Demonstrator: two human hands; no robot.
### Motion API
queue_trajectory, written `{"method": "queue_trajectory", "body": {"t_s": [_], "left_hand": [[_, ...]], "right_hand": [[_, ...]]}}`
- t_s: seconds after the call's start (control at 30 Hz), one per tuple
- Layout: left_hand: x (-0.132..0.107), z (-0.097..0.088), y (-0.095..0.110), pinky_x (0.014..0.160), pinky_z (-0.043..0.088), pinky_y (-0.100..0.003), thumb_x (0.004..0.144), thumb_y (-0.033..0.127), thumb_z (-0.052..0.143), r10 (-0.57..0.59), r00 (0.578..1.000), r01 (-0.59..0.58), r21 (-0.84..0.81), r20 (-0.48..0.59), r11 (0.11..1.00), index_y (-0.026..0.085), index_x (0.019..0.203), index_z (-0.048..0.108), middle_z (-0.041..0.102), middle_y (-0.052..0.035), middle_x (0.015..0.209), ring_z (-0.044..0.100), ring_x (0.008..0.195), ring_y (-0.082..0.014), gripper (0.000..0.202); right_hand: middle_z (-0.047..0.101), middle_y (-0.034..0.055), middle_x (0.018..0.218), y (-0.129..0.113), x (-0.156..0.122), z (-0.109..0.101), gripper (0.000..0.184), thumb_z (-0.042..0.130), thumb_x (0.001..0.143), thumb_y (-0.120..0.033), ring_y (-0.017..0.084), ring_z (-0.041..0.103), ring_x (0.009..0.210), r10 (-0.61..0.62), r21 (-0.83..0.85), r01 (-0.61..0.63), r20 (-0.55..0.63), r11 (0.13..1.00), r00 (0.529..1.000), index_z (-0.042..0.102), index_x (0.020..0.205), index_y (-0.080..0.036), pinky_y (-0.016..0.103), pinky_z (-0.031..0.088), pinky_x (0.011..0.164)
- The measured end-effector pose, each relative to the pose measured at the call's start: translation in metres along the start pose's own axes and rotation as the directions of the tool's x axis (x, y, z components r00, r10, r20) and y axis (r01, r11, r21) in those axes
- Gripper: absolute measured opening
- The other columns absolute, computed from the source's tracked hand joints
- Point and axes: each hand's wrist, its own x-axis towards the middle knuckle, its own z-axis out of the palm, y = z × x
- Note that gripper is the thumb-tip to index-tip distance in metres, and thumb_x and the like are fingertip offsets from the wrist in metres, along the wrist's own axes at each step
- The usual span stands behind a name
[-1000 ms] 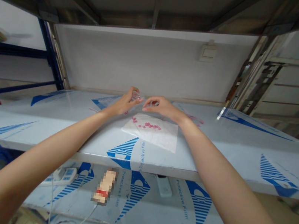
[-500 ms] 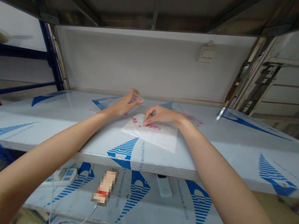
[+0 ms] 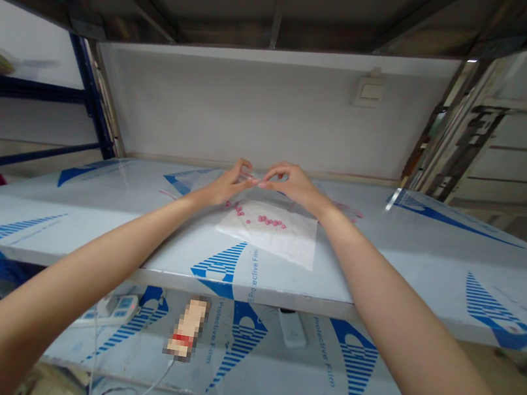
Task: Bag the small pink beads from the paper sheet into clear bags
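My left hand [image 3: 226, 185] is closed on a small clear plastic bag [image 3: 247, 176] above the shelf. Fingertips of my right hand [image 3: 295, 186] are pinched together right beside the bag, close to my left fingertips; what they hold, if anything, is too small to make out. Below both hands a thin white sheet [image 3: 293, 247] lies flat, with several small pink bead-like pieces [image 3: 271, 222] in a cluster. A second, looser group of pink pieces [image 3: 239, 210] lies by its left edge.
The film-covered metal shelf [image 3: 111, 221] bears more pink material [image 3: 350, 212] behind my right wrist. On the lower shelf are a power strip [image 3: 120, 311], a blurred-out cabled object [image 3: 188, 328] and a white device [image 3: 292, 329]. An upper shelf [image 3: 223, 0] hangs overhead.
My right hand has lifted from the pink pieces on the sheet and moved up to the bag at my left hand. My left hand stays nearly in place with the bag.
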Motion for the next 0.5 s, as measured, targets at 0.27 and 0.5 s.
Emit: {"method": "queue_trajectory", "body": {"t_s": [0.27, 0.5], "left_hand": [[0.005, -0.014, -0.027, 0.081, 0.048, -0.037, 0.087, 0.058, 0.05, -0.077, 0.988, 0.084, 0.047, -0.134, 0.995, 0.016, 0.12, 0.041, 0.066, -0.0127, 0.102, 0.064, 0.088, -0.0244, 0.054], [0.01, -0.043, -0.086, 0.072, 0.048, -0.035, 0.086, 0.055, 0.053, -0.344, 0.878, 0.352, -0.038, -0.333, 0.935, 0.016, 0.114, 0.042, 0.065, -0.0089, 0.083, 0.065, 0.084, -0.0242, 0.048]], "right_hand": [[0.072, 0.007, 0.095, 0.018, -0.003, 0.016, 0.015, 0.067, 0.081, -0.031, 0.02, 0.06, 0.085, 0.083, -0.099, -0.062, 0.214, 0.993, 0.973, 0.074, 0.087, -0.019, 0.031, 0.044, 0.078], [0.072, 0.0077, 0.103, 0.02, -0.002, 0.018, 0.014, 0.066, 0.084, -0.028, 0.021, 0.062, 0.092, 0.08, -0.132, -0.051, 0.227, 0.99, 0.971, 0.074, 0.091, -0.02, 0.032, 0.045, 0.084]]}}
